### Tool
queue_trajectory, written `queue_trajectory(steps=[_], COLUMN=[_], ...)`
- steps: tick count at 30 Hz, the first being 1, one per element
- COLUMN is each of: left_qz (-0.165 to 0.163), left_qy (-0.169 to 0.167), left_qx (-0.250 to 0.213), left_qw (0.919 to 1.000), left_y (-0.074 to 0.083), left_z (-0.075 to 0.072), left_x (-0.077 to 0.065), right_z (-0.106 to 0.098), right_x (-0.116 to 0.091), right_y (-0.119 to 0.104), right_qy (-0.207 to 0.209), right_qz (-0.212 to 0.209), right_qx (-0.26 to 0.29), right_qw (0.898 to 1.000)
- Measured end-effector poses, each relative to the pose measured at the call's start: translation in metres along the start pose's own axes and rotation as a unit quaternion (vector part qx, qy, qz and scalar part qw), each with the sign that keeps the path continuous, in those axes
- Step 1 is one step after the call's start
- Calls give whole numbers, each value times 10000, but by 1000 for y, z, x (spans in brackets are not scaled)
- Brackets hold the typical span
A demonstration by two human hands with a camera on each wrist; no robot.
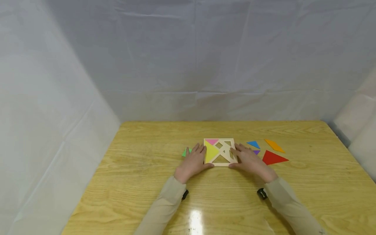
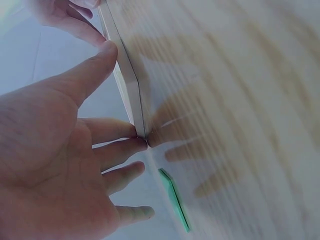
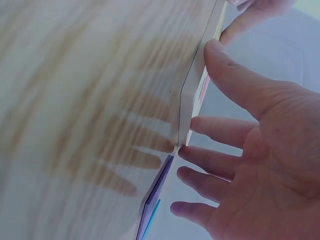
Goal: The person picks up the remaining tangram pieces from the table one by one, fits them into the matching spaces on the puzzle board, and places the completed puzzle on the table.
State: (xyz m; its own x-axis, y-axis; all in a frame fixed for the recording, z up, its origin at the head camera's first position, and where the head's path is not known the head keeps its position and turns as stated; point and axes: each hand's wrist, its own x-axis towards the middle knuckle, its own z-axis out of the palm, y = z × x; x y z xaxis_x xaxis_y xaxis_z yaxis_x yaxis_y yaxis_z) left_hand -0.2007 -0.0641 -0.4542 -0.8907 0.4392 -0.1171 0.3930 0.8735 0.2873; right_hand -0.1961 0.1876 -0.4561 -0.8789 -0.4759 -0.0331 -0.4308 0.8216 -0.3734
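A pale wooden tangram board lies on the table between both hands. Its left part carries a large yellow triangle and a smaller pink triangle; several cut-outs in it show bare table. My left hand touches the board's left side with its fingertips, its thumb at the near edge. On the opposite side, my right hand touches it likewise, fingers spread and fairly straight. Close by the left fingers is a green piece, partly hidden in the head view. Beside the right fingers lies a purple piece.
Right of the right hand lie a blue triangle, an orange parallelogram and a large red triangle. The wooden table is bounded by white sheeting behind and at both sides.
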Motion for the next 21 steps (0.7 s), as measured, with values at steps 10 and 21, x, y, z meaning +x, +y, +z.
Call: queue_trajectory(steps=[10,21], left_qz=[41,32], left_qy=[-12,27], left_qx=[95,133], left_qw=[9999,9999], left_y=[2,6], left_z=[2,2], left_x=[-7,-14], right_z=[3,4], right_x=[-6,-13], right_y=[-4,-11], right_qy=[-80,-14], right_qz=[196,237], right_qx=[-93,-120], right_qw=[9997,9996])
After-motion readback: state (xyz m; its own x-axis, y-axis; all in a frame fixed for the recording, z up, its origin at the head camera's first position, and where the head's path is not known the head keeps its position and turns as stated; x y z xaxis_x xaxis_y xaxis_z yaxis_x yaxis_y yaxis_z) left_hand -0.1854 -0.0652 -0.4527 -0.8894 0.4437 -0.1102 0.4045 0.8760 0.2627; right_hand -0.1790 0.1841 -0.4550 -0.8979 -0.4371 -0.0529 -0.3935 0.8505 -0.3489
